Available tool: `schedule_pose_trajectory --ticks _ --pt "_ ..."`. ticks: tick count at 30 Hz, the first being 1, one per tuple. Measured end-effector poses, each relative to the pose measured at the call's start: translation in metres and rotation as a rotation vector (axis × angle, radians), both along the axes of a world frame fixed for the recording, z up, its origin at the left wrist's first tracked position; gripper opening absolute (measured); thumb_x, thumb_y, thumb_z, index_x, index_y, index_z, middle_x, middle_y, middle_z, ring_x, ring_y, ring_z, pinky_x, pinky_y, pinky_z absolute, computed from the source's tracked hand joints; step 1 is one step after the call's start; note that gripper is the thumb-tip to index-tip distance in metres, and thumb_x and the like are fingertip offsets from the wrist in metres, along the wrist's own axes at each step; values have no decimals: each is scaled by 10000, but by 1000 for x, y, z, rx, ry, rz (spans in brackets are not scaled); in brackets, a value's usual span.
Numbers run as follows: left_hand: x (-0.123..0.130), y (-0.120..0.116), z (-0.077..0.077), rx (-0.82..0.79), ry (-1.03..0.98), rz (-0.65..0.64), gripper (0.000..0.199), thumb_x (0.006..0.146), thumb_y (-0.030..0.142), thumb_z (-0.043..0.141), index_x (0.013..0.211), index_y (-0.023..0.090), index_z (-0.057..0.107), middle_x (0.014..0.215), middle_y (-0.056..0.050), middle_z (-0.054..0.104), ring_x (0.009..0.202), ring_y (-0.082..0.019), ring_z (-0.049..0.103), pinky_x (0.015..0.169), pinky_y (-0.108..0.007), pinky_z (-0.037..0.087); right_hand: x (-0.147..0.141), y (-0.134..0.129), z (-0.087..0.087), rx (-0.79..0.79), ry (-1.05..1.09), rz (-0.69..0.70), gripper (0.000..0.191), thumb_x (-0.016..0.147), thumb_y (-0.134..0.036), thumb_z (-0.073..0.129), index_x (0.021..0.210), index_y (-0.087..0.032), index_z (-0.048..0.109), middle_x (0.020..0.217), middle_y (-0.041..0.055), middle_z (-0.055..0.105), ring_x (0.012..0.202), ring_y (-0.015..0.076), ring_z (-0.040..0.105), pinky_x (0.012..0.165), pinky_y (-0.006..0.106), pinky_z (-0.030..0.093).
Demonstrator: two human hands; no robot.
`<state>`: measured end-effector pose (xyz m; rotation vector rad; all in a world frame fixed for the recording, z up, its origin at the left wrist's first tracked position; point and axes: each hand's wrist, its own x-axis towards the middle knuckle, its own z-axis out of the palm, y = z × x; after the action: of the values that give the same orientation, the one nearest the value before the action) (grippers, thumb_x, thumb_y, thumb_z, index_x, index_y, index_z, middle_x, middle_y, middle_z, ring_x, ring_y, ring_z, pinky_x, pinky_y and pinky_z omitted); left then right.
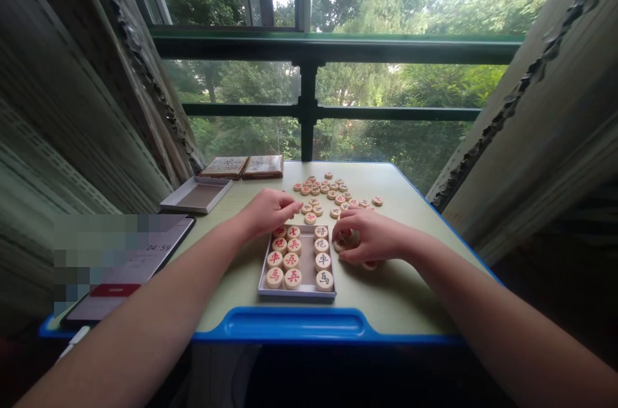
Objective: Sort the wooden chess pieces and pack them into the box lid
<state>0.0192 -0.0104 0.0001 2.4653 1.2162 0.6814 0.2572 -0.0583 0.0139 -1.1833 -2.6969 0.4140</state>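
Observation:
A shallow white box (pixel 312 289) lies in front of me with several round pieces in it: two columns with red characters on the left and one column with black characters (pixel 323 261) on the right. My left hand (pixel 271 212) is over the box's far left corner, its fingers curled together; whether it holds anything is hidden. My right hand (pixel 364 234) rests just right of the box, its fingers curved around a round piece (pixel 340 243). Beneath that hand, another piece (pixel 370 264) partly shows. Beyond the hands, loose red and black pieces (pixel 324 189) lie scattered.
The pale table (pixel 386 298) has a blue edge with a molded tray (pixel 294 323) at the front. A tablet (pixel 140 266) lies at the left. Behind it are an empty box lid (pixel 197 194) and a folded wooden board (pixel 263 166). Curtains flank the window.

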Motion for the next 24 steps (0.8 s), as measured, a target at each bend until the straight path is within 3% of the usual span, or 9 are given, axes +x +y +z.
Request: schedule_pose_trajectory --ticks 7,11,15,21,24 --pt "-2 10 -9 92 -1 85 411 838 442 377 748 167 669 743 -48 676 700 -174 581 647 -273 417 6 5 1 11 84 -21 261 661 -246 621 914 -188 649 800 34 597 779 178 518 713 293 411" --pt "-3 16 -14 121 51 131 384 825 429 394 817 166 673 859 -78 671 823 -214 584 764 -321 430 11 15 -3 185 115 -234 250 719 -172 522 943 -171 632 830 56 598 829 192 499 736 307 397" --pt "-4 20 -18 97 65 115 410 827 427 376 719 164 671 864 -90 661 838 -219 587 788 -327 441 14 23 -9 290 63 -409 223 781 -235 485 902 -174 662 850 82 607 854 214 468 762 335 377" --pt "-5 22 -21 64 -5 175 273 756 286 435 798 166 676 896 -67 681 877 -211 599 809 -314 457 11 23 -16 259 59 -317 242 800 -304 505 922 -206 690 976 83 614 934 231 456 821 370 373" --pt "-6 25 -23 33 -65 209 285 706 188 422 831 171 678 900 -52 691 879 -198 611 821 -307 465 6 20 -21 239 59 -222 337 860 -377 430 1067 -228 650 1124 80 589 1028 244 448 903 416 336"
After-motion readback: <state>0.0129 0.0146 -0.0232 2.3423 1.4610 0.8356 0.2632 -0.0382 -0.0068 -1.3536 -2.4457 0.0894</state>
